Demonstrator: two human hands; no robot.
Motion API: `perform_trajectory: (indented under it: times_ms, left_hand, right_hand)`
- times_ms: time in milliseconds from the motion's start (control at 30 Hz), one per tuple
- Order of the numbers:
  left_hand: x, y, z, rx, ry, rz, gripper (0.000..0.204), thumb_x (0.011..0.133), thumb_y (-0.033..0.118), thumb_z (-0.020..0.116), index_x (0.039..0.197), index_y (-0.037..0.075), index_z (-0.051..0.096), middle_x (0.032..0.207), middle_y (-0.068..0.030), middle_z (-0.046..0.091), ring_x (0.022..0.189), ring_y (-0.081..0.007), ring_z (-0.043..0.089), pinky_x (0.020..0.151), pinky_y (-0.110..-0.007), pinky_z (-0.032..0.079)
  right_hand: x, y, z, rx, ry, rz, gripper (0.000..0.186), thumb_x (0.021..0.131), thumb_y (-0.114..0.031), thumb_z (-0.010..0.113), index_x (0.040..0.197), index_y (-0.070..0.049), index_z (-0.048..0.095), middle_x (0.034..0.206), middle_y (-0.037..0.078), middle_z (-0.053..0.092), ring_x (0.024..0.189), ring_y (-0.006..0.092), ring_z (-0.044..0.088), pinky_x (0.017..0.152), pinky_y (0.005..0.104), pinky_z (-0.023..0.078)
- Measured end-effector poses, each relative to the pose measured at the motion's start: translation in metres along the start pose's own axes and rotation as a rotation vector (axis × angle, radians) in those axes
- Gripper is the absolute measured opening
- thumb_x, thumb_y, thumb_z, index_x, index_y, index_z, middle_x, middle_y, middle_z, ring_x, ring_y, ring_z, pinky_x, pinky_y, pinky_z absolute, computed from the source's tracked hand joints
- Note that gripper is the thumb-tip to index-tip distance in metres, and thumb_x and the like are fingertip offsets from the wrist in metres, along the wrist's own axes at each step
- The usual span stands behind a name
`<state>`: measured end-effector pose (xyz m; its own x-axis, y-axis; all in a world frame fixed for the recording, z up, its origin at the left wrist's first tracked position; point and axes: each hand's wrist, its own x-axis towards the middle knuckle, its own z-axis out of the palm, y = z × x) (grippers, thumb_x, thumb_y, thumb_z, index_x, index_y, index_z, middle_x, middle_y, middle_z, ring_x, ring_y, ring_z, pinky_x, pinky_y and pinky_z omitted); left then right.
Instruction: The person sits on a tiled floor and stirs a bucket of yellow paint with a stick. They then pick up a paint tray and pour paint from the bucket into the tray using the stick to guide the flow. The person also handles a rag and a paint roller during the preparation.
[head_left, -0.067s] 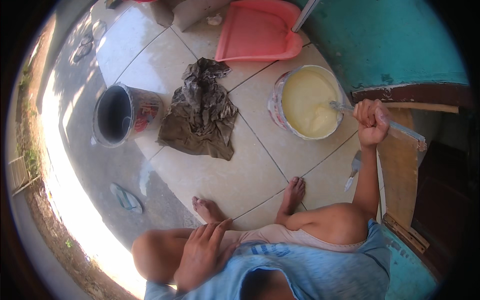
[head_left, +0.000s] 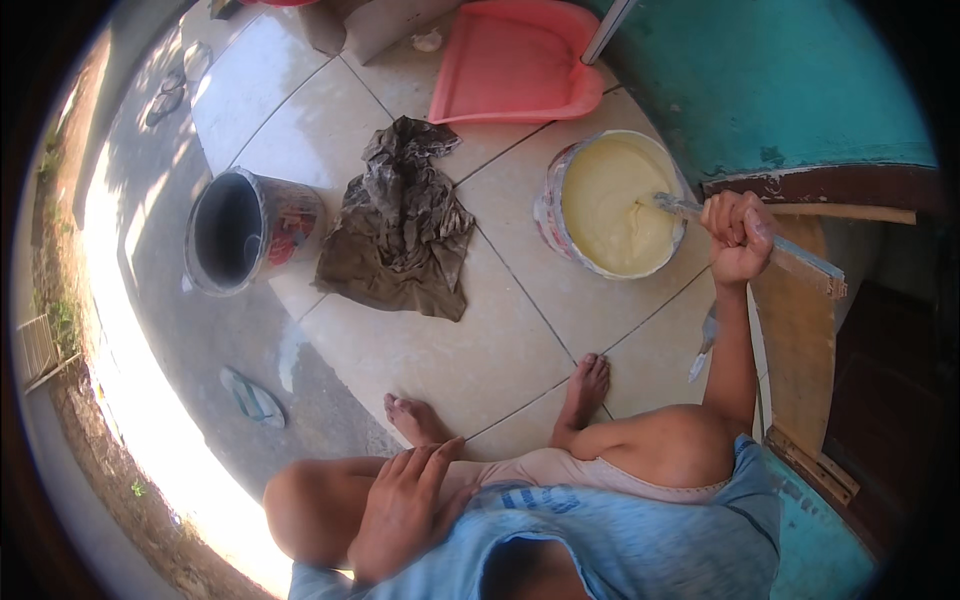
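Note:
My right hand (head_left: 738, 236) is wrapped in a fist round a paint-smeared wooden stick (head_left: 800, 260). The lower end of that stick dips into thick pale yellow paint (head_left: 605, 205) in a round white bucket (head_left: 549, 225), close to its right rim. Swirls mark the paint's surface around the tip. My left hand (head_left: 405, 505) holds nothing and lies on my left thigh, its fingers stretched out. Beside my right forearm, a paintbrush (head_left: 703, 355) lies on the tiles, partly covered by the arm.
Left of the paint are a crumpled brown rag (head_left: 400, 240) and a dark-inside bucket (head_left: 290, 225). A red dustpan (head_left: 520, 65) lies beyond them. At right stand a teal wall (head_left: 790, 90) and a wooden board (head_left: 797, 345). One slipper (head_left: 252, 398) sits at left.
My right hand and the stick have shifted slightly left, and the stick's tip has moved a little left and away through the paint. My left hand stays put.

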<state>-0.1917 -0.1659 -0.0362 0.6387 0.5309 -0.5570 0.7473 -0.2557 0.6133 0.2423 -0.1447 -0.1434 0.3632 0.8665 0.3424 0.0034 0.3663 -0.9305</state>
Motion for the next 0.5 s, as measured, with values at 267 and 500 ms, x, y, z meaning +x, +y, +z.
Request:
perform_trajectory:
  times_ms: [267, 500]
  left_hand:
    - [0.004, -0.006, 0.0, 0.007, 0.023, 0.03, 0.052, 0.088, 0.026, 0.073, 0.131, 0.002, 0.056, 0.124, -0.0165, 0.064, 0.112, -0.0355, 0.062, 0.097, -0.046, 0.05]
    - [0.003, -0.006, -0.002, 0.002, 0.035, 0.014, 0.053, 0.087, 0.026, 0.074, 0.131, 0.002, 0.056, 0.12, -0.0176, 0.065, 0.11, -0.0356, 0.062, 0.096, -0.045, 0.05]
  right_hand:
    - [0.005, 0.009, 0.027, 0.195, -0.154, 0.113, 0.04, 0.101, -0.032, 0.042, 0.067, -0.014, 0.032, 0.054, -0.004, 0.028, 0.049, 0.0089, 0.02, 0.05, 0.0297, 0.022]
    - [-0.005, -0.017, -0.012, 0.098, -0.024, 0.169, 0.041, 0.103, -0.032, 0.04, 0.068, -0.015, 0.03, 0.056, -0.004, 0.027, 0.049, 0.0077, 0.02, 0.049, 0.0283, 0.021]
